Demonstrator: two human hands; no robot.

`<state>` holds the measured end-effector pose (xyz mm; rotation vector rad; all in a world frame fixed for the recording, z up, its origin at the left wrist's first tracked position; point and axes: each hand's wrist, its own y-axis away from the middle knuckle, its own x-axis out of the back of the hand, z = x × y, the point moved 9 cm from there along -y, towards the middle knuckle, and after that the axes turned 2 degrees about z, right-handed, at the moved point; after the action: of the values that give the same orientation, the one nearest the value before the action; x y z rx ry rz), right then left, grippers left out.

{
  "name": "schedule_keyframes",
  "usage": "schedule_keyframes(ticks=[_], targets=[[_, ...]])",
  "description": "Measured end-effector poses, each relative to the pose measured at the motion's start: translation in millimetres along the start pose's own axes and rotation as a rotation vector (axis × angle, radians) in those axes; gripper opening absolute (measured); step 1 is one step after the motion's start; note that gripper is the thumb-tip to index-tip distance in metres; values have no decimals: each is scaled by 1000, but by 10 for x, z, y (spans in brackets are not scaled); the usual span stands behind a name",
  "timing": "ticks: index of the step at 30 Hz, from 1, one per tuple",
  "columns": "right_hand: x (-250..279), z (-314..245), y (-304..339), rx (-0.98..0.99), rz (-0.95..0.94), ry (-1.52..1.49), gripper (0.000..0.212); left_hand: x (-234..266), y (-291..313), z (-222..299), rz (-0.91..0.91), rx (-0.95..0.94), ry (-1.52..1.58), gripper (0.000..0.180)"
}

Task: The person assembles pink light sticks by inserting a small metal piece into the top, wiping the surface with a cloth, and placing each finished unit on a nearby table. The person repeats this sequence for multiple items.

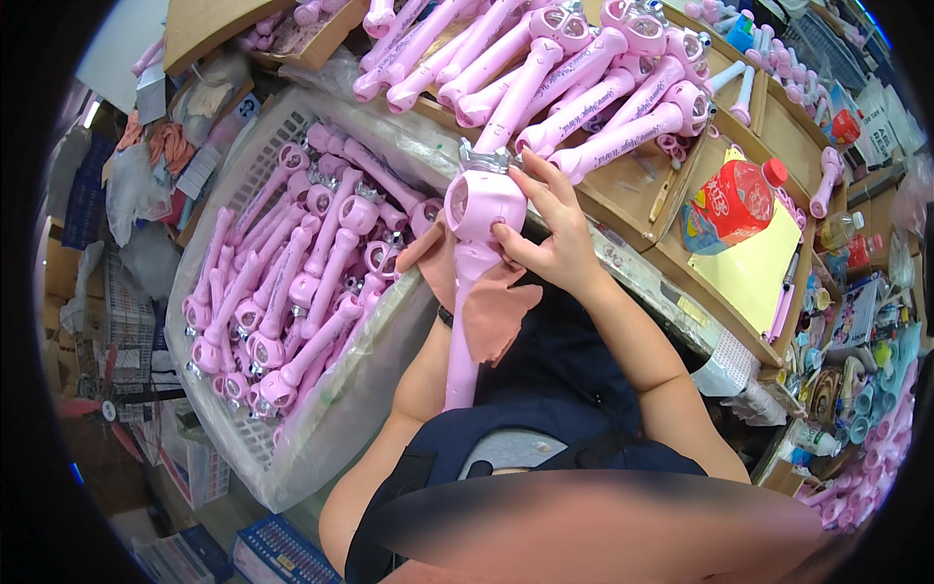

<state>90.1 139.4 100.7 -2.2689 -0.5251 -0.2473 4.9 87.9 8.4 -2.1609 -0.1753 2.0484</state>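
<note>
A pink toy wand (486,209) with a round, windowed head and a silver crown (486,159) stands roughly upright in front of me, its handle running down toward my dark clothing. Around its neck is a salmon-coloured cloth (498,316), draped to both sides. My left hand (440,292) grips the wand at the neck through this cloth, its fingers mostly hidden by cloth and wand. Closed on the head's right side is my right hand (559,229), thumb low on the head and fingertips up by the crown.
A white plastic basket (219,156), lined with clear film, holds many similar wands at my left. More wands (574,97) are heaped on the bench ahead. To the right, a cardboard tray (623,195) carries a red-labelled bottle (735,206) and yellow paper (754,268).
</note>
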Motion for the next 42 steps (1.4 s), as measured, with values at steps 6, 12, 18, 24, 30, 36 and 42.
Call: schedule_keyframes(ticks=[6,12,18,24,30,36,42], targets=[[-95,82,471,-223,111,-124,73,99,121,534,410,-177,-741,75],[-812,-131,1400,-682,-422,-477,96,-858,465,1262,703,-1154,-1544,78],[-799,-159,1365,-581,-572,-393,82,-1724,384,630,389,-1586,-2809,48],[-489,123,275,-575,-83,-665,84,-1573,141,536,274,-899,-3164,20],[-383,1048,-1336,-410,384,-435,92,-1266,650,531,477,-849,-2751,26],[-559,1668,-1693,-591,601,-222,103,-1216,846,294,193,-861,-2704,24],[-689,1737,-1741,-565,436,-131,94,-1476,733,13,-59,-976,-2804,24]])
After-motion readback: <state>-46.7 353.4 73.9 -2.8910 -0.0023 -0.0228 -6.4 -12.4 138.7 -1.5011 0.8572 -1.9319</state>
